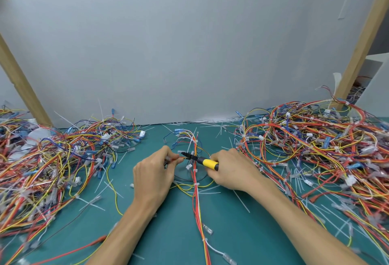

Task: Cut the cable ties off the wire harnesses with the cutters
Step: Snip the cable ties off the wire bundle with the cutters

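Observation:
A wire harness (pixel 196 197) of red, white and yellow wires lies along the middle of the green mat, with white cable ties (pixel 194 170) around it. My left hand (pixel 153 176) pinches a few of its wires near a tie. My right hand (pixel 231 170) grips the yellow-handled cutters (pixel 207 163). The dark jaws (pixel 187 155) point left and meet the wires right beside my left fingertips.
A big heap of harnesses (pixel 48 166) covers the left of the green mat (pixel 168 233), and another heap (pixel 320 144) covers the right. Cut white tie strips (pixel 242 201) are scattered about. A grey wall (pixel 189 54) and two wooden posts stand behind.

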`<action>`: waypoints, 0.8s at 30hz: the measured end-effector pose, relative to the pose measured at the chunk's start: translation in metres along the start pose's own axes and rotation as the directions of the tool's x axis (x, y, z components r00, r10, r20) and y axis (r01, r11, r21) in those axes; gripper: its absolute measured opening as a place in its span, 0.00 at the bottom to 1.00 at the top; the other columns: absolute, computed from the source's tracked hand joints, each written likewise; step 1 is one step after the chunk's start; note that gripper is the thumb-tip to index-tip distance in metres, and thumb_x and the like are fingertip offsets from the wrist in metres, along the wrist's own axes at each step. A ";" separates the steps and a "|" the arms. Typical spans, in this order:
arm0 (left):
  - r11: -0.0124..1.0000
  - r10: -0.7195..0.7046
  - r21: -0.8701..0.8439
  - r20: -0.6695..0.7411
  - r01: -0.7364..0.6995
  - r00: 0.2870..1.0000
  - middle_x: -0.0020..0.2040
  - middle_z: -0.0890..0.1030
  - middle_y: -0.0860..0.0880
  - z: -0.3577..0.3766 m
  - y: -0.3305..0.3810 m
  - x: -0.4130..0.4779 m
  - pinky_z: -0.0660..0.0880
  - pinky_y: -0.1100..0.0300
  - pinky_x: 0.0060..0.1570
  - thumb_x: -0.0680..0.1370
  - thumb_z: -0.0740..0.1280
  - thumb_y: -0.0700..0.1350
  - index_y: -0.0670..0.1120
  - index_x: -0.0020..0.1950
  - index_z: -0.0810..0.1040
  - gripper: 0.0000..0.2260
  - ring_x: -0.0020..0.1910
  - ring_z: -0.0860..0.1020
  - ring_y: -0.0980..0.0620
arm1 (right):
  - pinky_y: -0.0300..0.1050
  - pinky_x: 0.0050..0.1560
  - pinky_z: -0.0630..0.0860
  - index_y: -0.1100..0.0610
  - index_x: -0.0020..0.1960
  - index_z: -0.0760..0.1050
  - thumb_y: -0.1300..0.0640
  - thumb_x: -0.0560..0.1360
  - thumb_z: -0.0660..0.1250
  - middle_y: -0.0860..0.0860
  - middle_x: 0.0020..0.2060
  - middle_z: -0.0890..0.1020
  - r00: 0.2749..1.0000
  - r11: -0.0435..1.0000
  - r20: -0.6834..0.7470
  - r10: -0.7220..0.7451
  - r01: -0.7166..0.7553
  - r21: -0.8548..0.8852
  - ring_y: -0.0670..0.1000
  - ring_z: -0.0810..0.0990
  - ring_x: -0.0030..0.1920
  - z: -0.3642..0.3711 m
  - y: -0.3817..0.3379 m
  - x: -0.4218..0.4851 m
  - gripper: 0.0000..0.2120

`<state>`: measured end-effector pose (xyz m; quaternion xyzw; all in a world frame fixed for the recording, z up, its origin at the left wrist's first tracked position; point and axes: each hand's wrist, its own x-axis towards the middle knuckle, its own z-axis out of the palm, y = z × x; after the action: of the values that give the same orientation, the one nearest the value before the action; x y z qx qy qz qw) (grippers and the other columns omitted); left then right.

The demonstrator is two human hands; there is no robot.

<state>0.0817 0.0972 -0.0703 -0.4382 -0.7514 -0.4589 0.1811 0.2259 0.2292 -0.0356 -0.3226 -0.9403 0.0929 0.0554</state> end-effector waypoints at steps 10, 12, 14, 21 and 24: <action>0.998 0.068 -0.007 -0.014 -0.068 0.998 0.37 0.84 0.61 -0.003 0.004 0.000 0.78 0.52 0.33 0.67 0.78 0.37 0.48 0.36 0.78 0.10 0.37 0.83 0.54 | 0.43 0.30 0.63 0.50 0.43 0.72 0.45 0.75 0.62 0.49 0.34 0.73 0.999 0.993 -0.026 -0.045 0.042 -0.107 0.54 0.75 0.36 -0.009 -0.002 -0.001 0.09; 0.998 0.069 0.000 -0.009 -0.069 0.998 0.37 0.84 0.61 -0.003 0.005 0.000 0.77 0.51 0.33 0.67 0.78 0.38 0.48 0.36 0.78 0.10 0.36 0.83 0.53 | 0.43 0.32 0.64 0.49 0.43 0.73 0.45 0.74 0.63 0.49 0.33 0.71 0.998 0.989 -0.050 -0.034 0.026 -0.145 0.55 0.75 0.37 -0.009 -0.002 -0.002 0.08; 0.997 0.076 0.008 0.002 -0.076 0.997 0.38 0.84 0.61 -0.001 0.005 -0.001 0.77 0.51 0.33 0.67 0.78 0.38 0.48 0.36 0.78 0.10 0.36 0.83 0.51 | 0.45 0.34 0.65 0.49 0.44 0.75 0.45 0.74 0.63 0.48 0.32 0.70 0.998 0.988 -0.060 -0.027 0.018 -0.153 0.56 0.75 0.38 -0.009 -0.001 -0.003 0.08; 0.998 0.058 0.003 -0.002 -0.058 0.998 0.37 0.84 0.61 -0.002 0.004 0.000 0.77 0.53 0.33 0.67 0.78 0.36 0.49 0.36 0.79 0.11 0.35 0.82 0.52 | 0.45 0.34 0.64 0.49 0.43 0.71 0.46 0.75 0.63 0.49 0.34 0.72 0.996 0.986 -0.058 -0.070 0.060 -0.156 0.57 0.76 0.40 -0.008 0.000 -0.003 0.07; 0.996 0.083 0.011 0.011 -0.083 0.996 0.37 0.84 0.61 -0.002 0.005 0.000 0.77 0.53 0.32 0.67 0.78 0.38 0.48 0.36 0.79 0.10 0.35 0.82 0.52 | 0.44 0.32 0.62 0.49 0.42 0.72 0.46 0.74 0.64 0.48 0.32 0.70 0.997 0.988 -0.061 -0.044 0.035 -0.150 0.57 0.75 0.39 -0.007 0.002 -0.003 0.07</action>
<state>0.0860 0.0963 -0.0669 -0.4705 -0.7360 -0.4444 0.1987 0.2309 0.2300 -0.0293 -0.3098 -0.9486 0.0109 0.0631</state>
